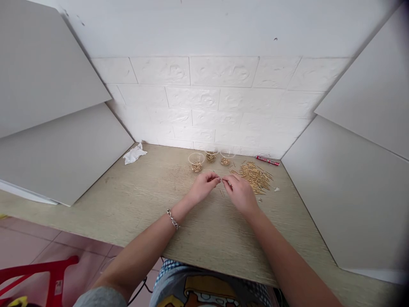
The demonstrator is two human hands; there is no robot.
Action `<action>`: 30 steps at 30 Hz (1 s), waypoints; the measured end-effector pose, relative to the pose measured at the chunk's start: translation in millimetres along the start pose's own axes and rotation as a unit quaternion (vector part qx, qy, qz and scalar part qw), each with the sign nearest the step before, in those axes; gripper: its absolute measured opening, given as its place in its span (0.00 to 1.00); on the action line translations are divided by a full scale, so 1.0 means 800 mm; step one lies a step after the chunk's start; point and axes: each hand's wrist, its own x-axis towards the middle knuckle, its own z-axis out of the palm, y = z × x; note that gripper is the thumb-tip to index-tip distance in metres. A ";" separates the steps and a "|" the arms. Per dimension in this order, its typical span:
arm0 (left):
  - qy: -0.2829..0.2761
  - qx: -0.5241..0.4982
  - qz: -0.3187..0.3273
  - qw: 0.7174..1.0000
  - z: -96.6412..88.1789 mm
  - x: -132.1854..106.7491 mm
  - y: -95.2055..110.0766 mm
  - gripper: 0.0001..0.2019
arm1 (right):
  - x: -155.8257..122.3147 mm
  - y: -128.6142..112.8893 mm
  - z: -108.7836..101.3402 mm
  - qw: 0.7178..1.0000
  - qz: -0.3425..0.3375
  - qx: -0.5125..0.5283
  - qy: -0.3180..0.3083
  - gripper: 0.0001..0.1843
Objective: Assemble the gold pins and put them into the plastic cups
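Observation:
My left hand [205, 186] and my right hand [240, 192] meet fingertip to fingertip over the middle of the table. Each is closed in a pinch around something too small to make out between the fingertips. A loose gold-coloured metal pin [222, 192] lies on the table just below the fingertips. Beside my right hand spreads a heap of thin gold-coloured metal pins [255, 175]. Beyond my hands stand three clear cups with small gold-coloured pieces: the left cup [196, 163], the middle cup [211, 156] and the right cup [225, 160].
A red tube-like packet [267, 160] lies by the back wall at the right. Crumpled white tissue [135, 153] is at the back left. Grey panels [358, 187] close in both sides of the table [140, 204]. A red stool [54, 277] stands on the floor, lower left.

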 end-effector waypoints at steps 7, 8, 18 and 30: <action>-0.051 -0.046 -0.038 0.997 -0.002 -0.003 0.008 0.11 | 0.000 0.001 0.001 0.998 0.015 0.056 0.016 0.09; -0.056 -0.066 -0.045 0.995 -0.002 -0.003 0.009 0.11 | 0.000 0.001 0.002 0.996 0.027 0.077 0.029 0.08; -0.085 -0.148 -0.086 0.982 -0.012 -0.002 0.011 0.10 | 0.001 -0.001 0.005 0.984 0.042 0.161 0.065 0.08; -0.185 -0.127 -0.092 0.970 -0.033 0.000 0.005 0.11 | 0.001 0.002 -0.002 0.983 -0.024 0.180 -0.016 0.09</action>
